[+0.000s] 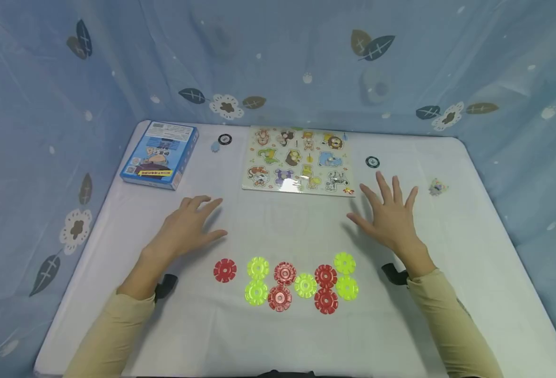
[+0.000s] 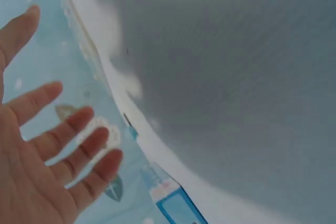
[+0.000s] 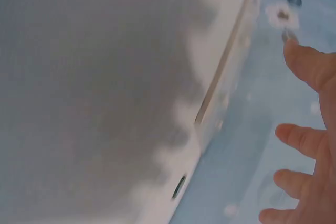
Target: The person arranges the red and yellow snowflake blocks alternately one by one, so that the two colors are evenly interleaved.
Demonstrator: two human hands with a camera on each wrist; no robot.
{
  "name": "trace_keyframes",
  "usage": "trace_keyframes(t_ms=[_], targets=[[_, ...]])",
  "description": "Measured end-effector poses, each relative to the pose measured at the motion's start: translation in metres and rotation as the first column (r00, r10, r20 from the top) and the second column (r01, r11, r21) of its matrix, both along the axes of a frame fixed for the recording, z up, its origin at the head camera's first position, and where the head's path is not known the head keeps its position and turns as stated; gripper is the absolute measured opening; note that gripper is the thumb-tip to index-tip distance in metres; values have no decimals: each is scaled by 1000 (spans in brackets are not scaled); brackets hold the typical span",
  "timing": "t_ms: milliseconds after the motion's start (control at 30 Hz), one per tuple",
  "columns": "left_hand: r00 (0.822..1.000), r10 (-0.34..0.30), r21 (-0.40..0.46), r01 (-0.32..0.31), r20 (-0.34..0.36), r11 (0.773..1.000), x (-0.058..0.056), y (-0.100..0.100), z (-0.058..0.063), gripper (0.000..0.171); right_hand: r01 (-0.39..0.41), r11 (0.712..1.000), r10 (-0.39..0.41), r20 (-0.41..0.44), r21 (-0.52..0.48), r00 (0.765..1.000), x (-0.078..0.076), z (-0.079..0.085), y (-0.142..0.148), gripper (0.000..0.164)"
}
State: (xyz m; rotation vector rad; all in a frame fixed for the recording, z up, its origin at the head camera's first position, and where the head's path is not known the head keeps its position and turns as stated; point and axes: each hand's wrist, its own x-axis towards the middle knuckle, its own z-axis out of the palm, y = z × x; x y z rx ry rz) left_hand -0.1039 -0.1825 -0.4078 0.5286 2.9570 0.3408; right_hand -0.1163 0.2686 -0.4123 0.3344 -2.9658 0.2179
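Observation:
My left hand (image 1: pixel 183 228) hovers above the left side of the white table, its fingers spread and slightly bent, holding nothing. On the other side my right hand (image 1: pixel 393 220) is held up with fingers spread wide, also holding nothing. In the wrist views the left palm (image 2: pixel 31 166) and the right fingers (image 3: pixel 299 140) touch no object. Between and below the hands lie several flat notched plastic discs. A lone red disc (image 1: pixel 219 271) sits leftmost. To its right are yellow-green discs (image 1: pixel 251 292) and red discs (image 1: pixel 274 298), mostly in vertical pairs, with a single yellow-green disc (image 1: pixel 299 286) mid-row.
An animal puzzle board (image 1: pixel 278 157) lies at the back middle. A blue box (image 1: pixel 159 155) stands at the back left. Two small black round markers (image 1: pixel 373 162) (image 1: pixel 224 139) flank the board. A small colourful piece (image 1: pixel 437 187) lies far right. Blue curtains (image 1: pixel 306 63) enclose the table (image 1: pixel 278 341).

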Motion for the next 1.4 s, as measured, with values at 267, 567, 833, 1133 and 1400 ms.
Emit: trace_keyframes(t_ms=[267,567,833,1133,1400], targets=[[979,-193,10,193,65,981,18,13,-4,58,-235,968,232,46,92,972,4,3,-42,74],[939,-311,15,312,150,950,45,17,-5,55,-483,862,475,89,152,875,19,3,-91,66],[901,-394,68,388,179,919,47,19,-4,49,-738,653,717,176,169,675,35,2,-137,53],[880,-437,99,426,187,899,47,22,-4,41,-837,481,810,233,261,539,45,-2,-179,41],[872,-471,15,474,133,880,52,28,-10,39,-840,454,822,224,298,524,48,-6,-186,36]])
